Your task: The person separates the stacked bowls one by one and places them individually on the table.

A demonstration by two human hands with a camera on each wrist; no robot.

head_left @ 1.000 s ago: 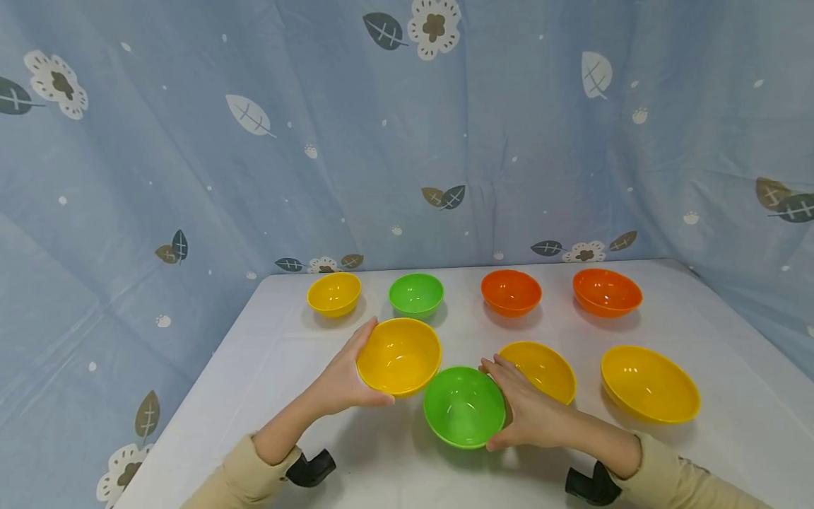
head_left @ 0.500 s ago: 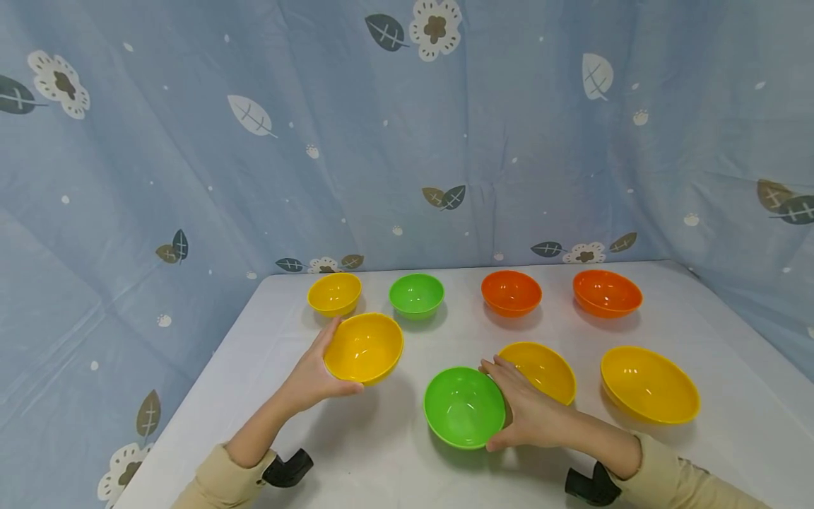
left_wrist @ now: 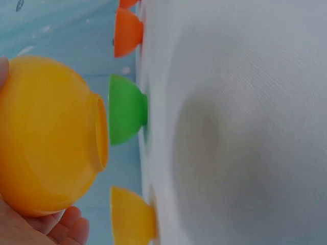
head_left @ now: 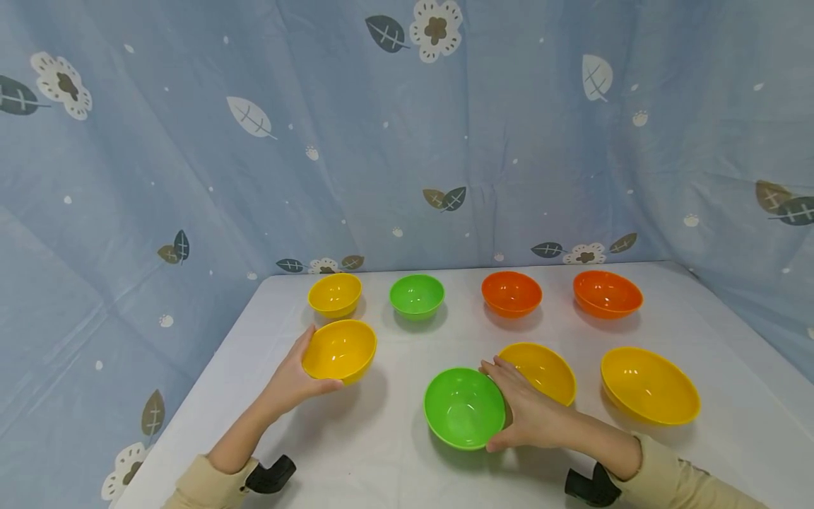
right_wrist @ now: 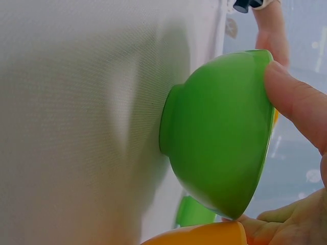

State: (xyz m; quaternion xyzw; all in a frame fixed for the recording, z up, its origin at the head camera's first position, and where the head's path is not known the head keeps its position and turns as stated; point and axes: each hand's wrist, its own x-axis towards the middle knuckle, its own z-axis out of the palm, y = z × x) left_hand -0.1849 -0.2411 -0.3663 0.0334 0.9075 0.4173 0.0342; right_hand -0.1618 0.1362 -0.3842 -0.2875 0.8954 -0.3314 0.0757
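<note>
My left hand [head_left: 289, 379] grips a yellow bowl [head_left: 340, 350] by its left side, thumb at the near rim. The bowl is held up off the white table, and its foot ring shows in the left wrist view, clear of the cloth. On the right, my right hand [head_left: 533, 411] holds a green bowl [head_left: 464, 408] at its right rim, thumb near and fingers at the far side. In the right wrist view that green bowl [right_wrist: 219, 132] has its base close to the cloth. Another yellow bowl [head_left: 545, 375] lies partly hidden behind my right hand.
Along the back of the table [head_left: 394, 466] stand a small yellow bowl [head_left: 334, 295], a green bowl [head_left: 417, 297] and two orange bowls, one mid-right [head_left: 511, 294], one far right [head_left: 607, 294]. A larger yellow bowl [head_left: 650, 386] sits at the right. A patterned blue curtain [head_left: 407, 141] hangs behind.
My left hand has carried the yellow bowl leftward, away from the green bowl it was beside. My right hand and the green bowl have stayed in place.
</note>
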